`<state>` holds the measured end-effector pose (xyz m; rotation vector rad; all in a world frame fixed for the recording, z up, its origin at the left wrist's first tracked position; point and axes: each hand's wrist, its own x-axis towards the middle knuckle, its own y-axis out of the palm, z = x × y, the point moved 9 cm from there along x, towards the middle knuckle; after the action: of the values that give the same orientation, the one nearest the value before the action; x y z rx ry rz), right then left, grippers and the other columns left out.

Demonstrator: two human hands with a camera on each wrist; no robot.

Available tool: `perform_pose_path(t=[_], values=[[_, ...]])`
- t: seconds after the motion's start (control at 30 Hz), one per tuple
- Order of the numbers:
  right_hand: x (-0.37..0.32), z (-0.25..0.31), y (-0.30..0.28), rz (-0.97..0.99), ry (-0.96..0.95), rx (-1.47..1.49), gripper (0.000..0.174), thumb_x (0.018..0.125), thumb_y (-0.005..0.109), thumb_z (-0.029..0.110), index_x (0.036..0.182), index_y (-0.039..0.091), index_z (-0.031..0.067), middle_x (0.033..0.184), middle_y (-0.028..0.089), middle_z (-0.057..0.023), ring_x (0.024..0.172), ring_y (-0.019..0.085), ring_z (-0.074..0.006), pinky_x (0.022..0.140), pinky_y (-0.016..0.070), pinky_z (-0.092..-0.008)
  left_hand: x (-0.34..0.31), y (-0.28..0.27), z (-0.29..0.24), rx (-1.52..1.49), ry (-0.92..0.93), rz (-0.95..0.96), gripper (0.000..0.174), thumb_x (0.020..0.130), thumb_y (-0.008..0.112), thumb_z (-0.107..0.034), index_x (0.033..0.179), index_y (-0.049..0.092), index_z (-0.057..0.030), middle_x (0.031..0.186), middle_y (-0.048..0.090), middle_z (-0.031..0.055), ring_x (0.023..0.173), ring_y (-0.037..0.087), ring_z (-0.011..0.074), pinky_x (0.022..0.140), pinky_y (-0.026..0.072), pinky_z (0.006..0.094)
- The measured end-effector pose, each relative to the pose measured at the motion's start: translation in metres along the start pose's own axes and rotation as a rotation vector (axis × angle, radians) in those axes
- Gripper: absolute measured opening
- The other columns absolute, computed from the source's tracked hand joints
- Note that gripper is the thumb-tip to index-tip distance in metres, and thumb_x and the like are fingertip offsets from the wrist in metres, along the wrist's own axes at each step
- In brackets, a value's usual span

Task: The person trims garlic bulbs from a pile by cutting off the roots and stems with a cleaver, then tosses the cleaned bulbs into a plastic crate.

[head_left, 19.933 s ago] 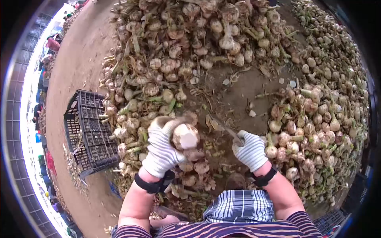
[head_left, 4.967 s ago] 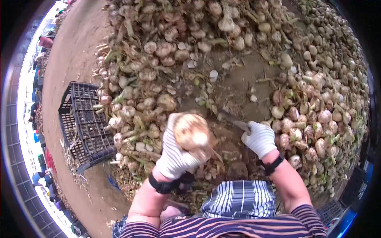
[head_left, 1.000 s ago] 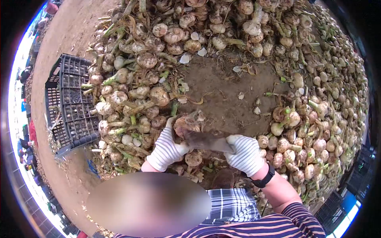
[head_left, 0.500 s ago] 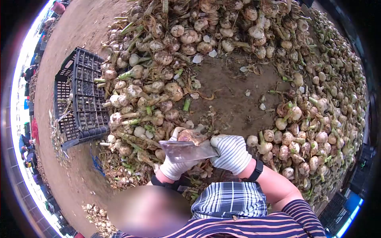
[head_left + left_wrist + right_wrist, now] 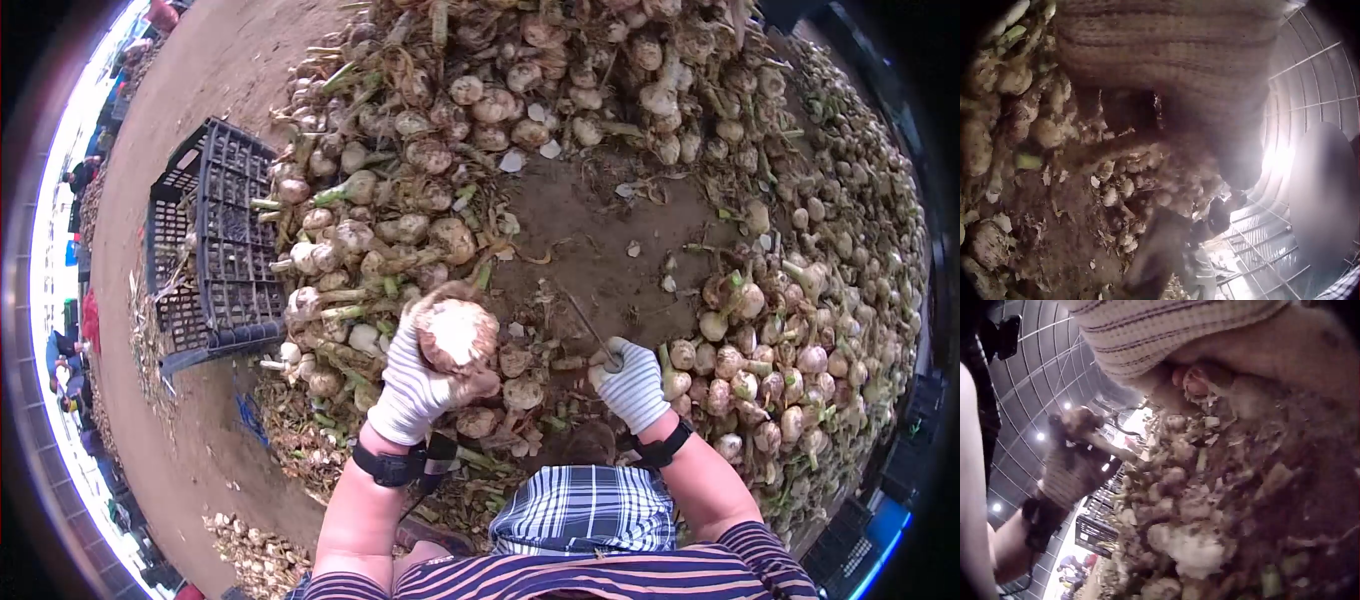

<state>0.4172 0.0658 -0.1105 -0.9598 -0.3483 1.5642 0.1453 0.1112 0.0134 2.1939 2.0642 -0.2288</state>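
My gloved left hand [image 5: 405, 390] grips a garlic bulb [image 5: 456, 335] whose flat white root-end face is turned up toward the head camera. Its striped glove [image 5: 1166, 56] fills the top of the left wrist view, hiding the bulb there. To the right, my gloved right hand [image 5: 632, 388] holds a knife [image 5: 588, 325] by the handle, the blade seen nearly edge-on and pointing forward left, apart from the bulb. The right wrist view shows the left hand [image 5: 1066, 475] raised with the bulb [image 5: 1079, 422]; the knife is hidden there behind the right glove [image 5: 1172, 328].
Garlic with stems is heaped ahead [image 5: 520, 80], and a pile of bulbs [image 5: 770, 370] lies at the right. A black plastic crate [image 5: 235, 230] stands tilted at the left. Bare dirt floor [image 5: 580, 220] with scraps lies between the heaps. Plaid cloth [image 5: 585, 510] covers the lap.
Half a second ago the knife blade lay across the bulb; now the right hand has drawn it away to the right. The left hand has turned the bulb's white cut face up.
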Motion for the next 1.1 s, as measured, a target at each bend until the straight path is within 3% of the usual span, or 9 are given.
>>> perform_pose_path(t=[0.13,0.37,0.47,0.53,0.63,0.87,0.93,1.03,1.1], values=[[-0.019,0.059,0.001,0.237,0.086,0.817,0.010,0.073,0.061,0.002,0.082,0.058,-0.0002,0.061,0.048,0.0047,0.057,0.045,-0.0040,0.055,0.0417,-0.0212,-0.004,-0.007,0.030,-0.245,-0.172,-0.082,0.091,0.053,0.091,-0.023,0.127,0.043,-0.0062,0.114,0.055,0.0031,0.103,0.053,0.0138,0.090,0.0447,0.0291],[-0.007,0.079,-0.001,0.351,-0.060,0.226,0.019,0.069,0.057,0.021,0.080,0.063,0.0071,0.067,0.060,-0.0184,0.065,0.058,-0.0363,0.060,0.0481,-0.0388,-0.026,0.034,0.043,-0.760,-0.610,0.113,0.043,0.074,0.063,-0.014,0.114,0.055,0.0009,0.098,0.064,0.0080,0.092,0.061,0.0165,0.085,0.0475,0.0295],[-0.007,0.085,-0.002,0.353,-0.112,0.191,0.008,0.068,0.060,0.008,0.075,0.061,0.0031,0.054,0.049,0.0002,0.054,0.045,-0.0074,0.051,0.0397,-0.0251,-0.032,0.048,0.042,-0.761,-0.739,0.328,0.043,0.074,0.064,-0.012,0.113,0.056,0.0031,0.103,0.064,0.0107,0.093,0.062,0.0187,0.084,0.0493,0.0310],[-0.007,0.087,-0.003,0.329,-0.150,0.131,0.012,0.067,0.060,0.012,0.075,0.062,0.0029,0.054,0.053,-0.0062,0.051,0.051,-0.0157,0.051,0.0427,-0.0295,-0.032,0.051,0.046,-0.704,-0.777,0.386,0.036,0.078,0.063,-0.013,0.110,0.058,0.0028,0.100,0.065,0.0096,0.088,0.062,0.0158,0.080,0.0493,0.0294],[-0.011,0.105,-0.014,0.417,-0.189,-0.134,0.025,0.070,0.056,0.021,0.083,0.064,0.0016,0.069,0.063,-0.0179,0.067,0.060,-0.0378,0.060,0.0485,-0.0412,-0.012,0.041,0.036,0.129,-0.554,0.356,0.027,0.083,0.065,-0.012,0.106,0.061,0.0013,0.093,0.066,0.0065,0.078,0.058,0.0092,0.073,0.0479,0.0261],[-0.034,-0.018,0.020,0.518,0.216,-0.161,0.032,0.076,0.057,0.021,0.099,0.065,0.0002,0.091,0.066,-0.0230,0.090,0.063,-0.0333,0.081,0.0500,-0.0388,0.014,0.011,-0.026,0.053,-0.311,-0.067,0.034,0.086,0.065,-0.016,0.116,0.057,-0.0024,0.087,0.067,0.0041,0.076,0.060,0.0096,0.069,0.0497,0.0246],[-0.032,-0.042,0.073,0.450,-0.073,0.423,0.037,0.076,0.062,0.020,0.105,0.062,-0.0020,0.088,0.067,-0.0194,0.086,0.064,-0.0277,0.079,0.0500,-0.0388,0.017,0.106,-0.072,-0.276,0.006,0.346,0.043,0.088,0.064,-0.019,0.126,0.051,-0.0053,0.089,0.067,0.0046,0.081,0.060,0.0101,0.073,0.0496,0.0255],[-0.039,-0.065,0.046,0.346,0.299,0.320,0.049,0.072,0.065,0.014,0.114,0.054,-0.0102,0.070,0.062,-0.0102,0.061,0.057,-0.0140,0.058,0.0481,-0.0278,0.014,0.138,-0.052,-0.194,-0.211,0.641,0.044,0.088,0.058,-0.010,0.130,0.047,-0.0033,0.111,0.063,0.0099,0.100,0.061,0.0203,0.085,0.0482,0.0281],[-0.044,-0.049,0.017,0.314,0.472,0.504,0.041,0.072,0.063,0.010,0.108,0.057,-0.0083,0.068,0.061,-0.0063,0.057,0.053,-0.0117,0.054,0.0453,-0.0257,0.029,0.134,-0.003,1.244,0.370,0.627,0.059,0.068,0.072,-0.009,0.124,0.054,-0.0178,0.123,0.056,0.0147,0.114,0.054,0.0303,0.094,0.0450,0.0402]])
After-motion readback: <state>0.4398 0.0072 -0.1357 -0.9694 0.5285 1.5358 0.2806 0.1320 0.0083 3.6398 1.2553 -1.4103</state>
